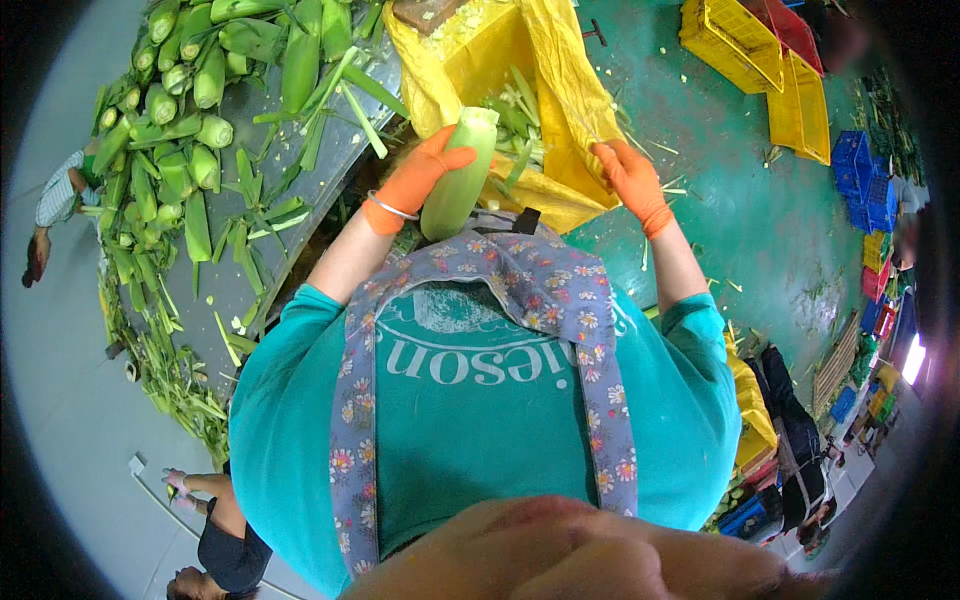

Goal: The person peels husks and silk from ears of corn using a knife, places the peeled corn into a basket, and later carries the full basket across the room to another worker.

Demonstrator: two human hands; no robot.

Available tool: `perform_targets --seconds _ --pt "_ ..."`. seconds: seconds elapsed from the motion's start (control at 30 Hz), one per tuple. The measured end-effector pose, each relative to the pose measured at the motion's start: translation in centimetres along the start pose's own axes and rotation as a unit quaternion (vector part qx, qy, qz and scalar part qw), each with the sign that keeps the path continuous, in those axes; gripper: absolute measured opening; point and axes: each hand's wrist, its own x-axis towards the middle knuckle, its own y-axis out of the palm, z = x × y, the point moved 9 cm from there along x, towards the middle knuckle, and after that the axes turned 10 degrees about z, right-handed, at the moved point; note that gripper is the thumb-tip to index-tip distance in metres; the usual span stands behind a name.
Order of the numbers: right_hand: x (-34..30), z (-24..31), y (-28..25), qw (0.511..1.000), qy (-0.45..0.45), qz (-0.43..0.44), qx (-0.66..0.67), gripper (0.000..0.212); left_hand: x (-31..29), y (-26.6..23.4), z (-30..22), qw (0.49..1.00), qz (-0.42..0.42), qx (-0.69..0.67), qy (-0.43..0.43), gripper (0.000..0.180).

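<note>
My left hand (418,184), in an orange glove with a metal bangle at the wrist, grips an ear of corn (466,172) in its pale green husk. The ear stands tilted, its cut, flat end at the top. My right hand (632,182), gloved in orange too, pinches the right edge of a large yellow woven sack (573,100). The sack gapes in front of me, and husk strips and pale trimmings (517,118) lie inside it. The tips of my right fingers are partly hidden by the sack's fold.
On the left, a grey metal table (335,190) bears a heap of corn in husks (165,105) and loose leaves. Yellow crates (735,45) and blue crates (853,165) stand on the green floor at right. Other people (235,530) are at the lower left and far left.
</note>
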Motion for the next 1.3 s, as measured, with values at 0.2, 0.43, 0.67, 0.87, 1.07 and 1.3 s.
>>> perform_targets --seconds 0.2,0.43,0.67,0.87,1.07,1.3 --pt "-1.5 11.5 0.9 0.968 -0.238 -0.032 -0.066 0.03 -0.2 0.8 -3.4 0.996 0.039 0.064 0.046 0.064" --pt "-3.1 19.1 2.3 0.915 -0.373 -0.036 -0.15 0.032 0.0 1.1 -4.4 0.985 -0.004 0.164 0.046 0.057" --pt "-2.7 19.7 2.9 0.901 -0.4 -0.043 -0.165 0.032 -0.2 2.2 -4.1 0.993 0.0 0.11 0.045 0.05" --pt "-3.2 19.4 2.3 0.901 -0.4 -0.062 -0.156 0.032 0.8 2.5 -3.7 0.977 0.005 0.208 0.047 0.048" --pt "-3.0 17.7 1.6 0.914 -0.372 -0.042 -0.155 0.029 0.6 2.8 -3.3 0.978 -0.013 0.205 0.039 0.045" --pt "-2.7 5.4 -2.8 0.964 -0.118 -0.022 -0.236 0.027 -0.1 0.0 -2.8 0.99 -0.064 0.125 0.022 0.037"
